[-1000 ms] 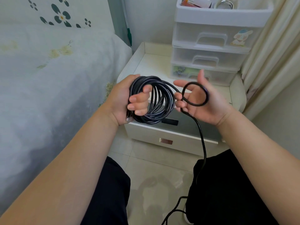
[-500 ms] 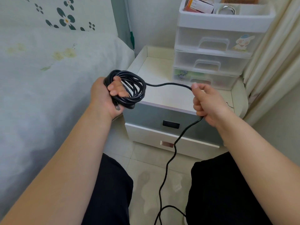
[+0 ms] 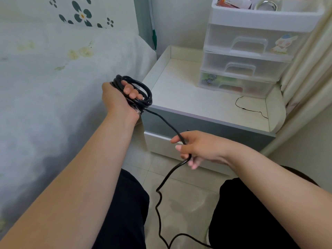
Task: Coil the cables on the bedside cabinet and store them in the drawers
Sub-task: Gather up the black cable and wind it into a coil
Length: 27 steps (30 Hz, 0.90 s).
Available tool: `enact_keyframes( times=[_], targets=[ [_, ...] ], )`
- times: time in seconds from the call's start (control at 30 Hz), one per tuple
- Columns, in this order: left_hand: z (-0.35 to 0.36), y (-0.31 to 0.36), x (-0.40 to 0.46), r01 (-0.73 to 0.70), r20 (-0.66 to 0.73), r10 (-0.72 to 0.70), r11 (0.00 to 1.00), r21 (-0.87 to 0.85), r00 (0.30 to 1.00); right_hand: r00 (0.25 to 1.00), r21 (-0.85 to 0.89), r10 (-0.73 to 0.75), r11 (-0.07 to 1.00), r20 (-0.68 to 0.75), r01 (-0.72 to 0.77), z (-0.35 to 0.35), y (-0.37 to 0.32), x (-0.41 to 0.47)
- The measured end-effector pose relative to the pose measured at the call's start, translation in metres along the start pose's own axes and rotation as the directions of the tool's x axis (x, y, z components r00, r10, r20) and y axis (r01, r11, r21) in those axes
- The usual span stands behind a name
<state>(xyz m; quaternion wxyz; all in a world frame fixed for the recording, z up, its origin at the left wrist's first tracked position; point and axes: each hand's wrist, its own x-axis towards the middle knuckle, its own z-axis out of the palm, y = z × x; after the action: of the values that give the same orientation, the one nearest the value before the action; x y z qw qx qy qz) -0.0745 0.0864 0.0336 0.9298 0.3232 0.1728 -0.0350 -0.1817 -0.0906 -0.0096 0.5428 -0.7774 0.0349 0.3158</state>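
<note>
Person coiling a black cable [image 3: 162, 121] beside a bedside cabinet [image 3: 206, 103].
Left hand [image 3: 116, 99] clasps the coiled loops; right hand [image 3: 199, 148] curls around the trailing length, which drops to the floor [image 3: 188, 203].

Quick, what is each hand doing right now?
Left hand: grips the coiled black cable.
Right hand: fingers curled round the loose length of the same cable, which trails to the floor.

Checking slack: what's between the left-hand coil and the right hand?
Head view: one taut run of black cable spans from the coil in the left hand to the right hand, crossing the cabinet front.
</note>
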Motion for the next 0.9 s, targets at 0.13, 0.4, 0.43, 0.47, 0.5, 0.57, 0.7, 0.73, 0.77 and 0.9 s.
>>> enact_keyframes(
  times=[0.13, 0.4, 0.43, 0.47, 0.5, 0.57, 0.7, 0.73, 0.77, 0.9],
  targets=[
    [0.009, -0.010, -0.003, -0.192, 0.080, 0.176, 0.937, 0.292, 0.981, 0.996, 0.186, -0.015, 0.983, 0.089, -0.002, 0.012, -0.012, 0.002],
    [0.008, -0.031, -0.001, -0.598, 0.497, 0.333, 0.430, 0.677, 0.801, 0.990, 0.472, -0.064, 0.882, 0.124, -0.002, 0.001, -0.037, -0.002],
    [0.005, -0.034, 0.000, -0.646, 0.551, 0.339, 0.345, 0.681, 0.762, 0.987, 0.493, -0.073, 0.870, 0.143, -0.008, 0.000, -0.038, -0.003],
    [0.002, -0.039, 0.003, -0.692, 0.608, 0.340, 0.244, 0.680, 0.717, 0.982, 0.505, -0.080, 0.863, 0.170, -0.017, -0.001, -0.039, -0.004],
    [-0.001, -0.042, 0.005, -0.730, 0.665, 0.327, 0.137, 0.670, 0.671, 0.976, 0.511, -0.089, 0.859, 0.200, -0.026, -0.002, -0.039, -0.004],
    [-0.006, -0.047, 0.006, -0.773, 0.755, 0.268, -0.056, 0.632, 0.599, 0.960, 0.524, -0.117, 0.851, 0.253, -0.035, -0.002, -0.040, -0.006],
    [-0.009, -0.051, -0.003, -0.795, 0.847, 0.110, -0.301, 0.527, 0.520, 0.951, 0.521, -0.149, 0.853, 0.272, -0.015, -0.007, -0.035, -0.005],
    [-0.009, -0.052, -0.005, -0.785, 0.848, 0.082, -0.341, 0.517, 0.523, 0.952, 0.514, -0.150, 0.858, 0.267, -0.009, -0.008, -0.033, -0.005],
    [-0.009, -0.054, -0.006, -0.775, 0.847, 0.056, -0.376, 0.508, 0.528, 0.952, 0.503, -0.149, 0.864, 0.266, -0.005, -0.009, -0.031, -0.005],
    [-0.009, -0.060, -0.010, -0.752, 0.832, -0.042, -0.455, 0.476, 0.553, 0.947, 0.436, -0.143, 0.900, 0.289, 0.003, -0.011, -0.025, -0.006]
  ],
)
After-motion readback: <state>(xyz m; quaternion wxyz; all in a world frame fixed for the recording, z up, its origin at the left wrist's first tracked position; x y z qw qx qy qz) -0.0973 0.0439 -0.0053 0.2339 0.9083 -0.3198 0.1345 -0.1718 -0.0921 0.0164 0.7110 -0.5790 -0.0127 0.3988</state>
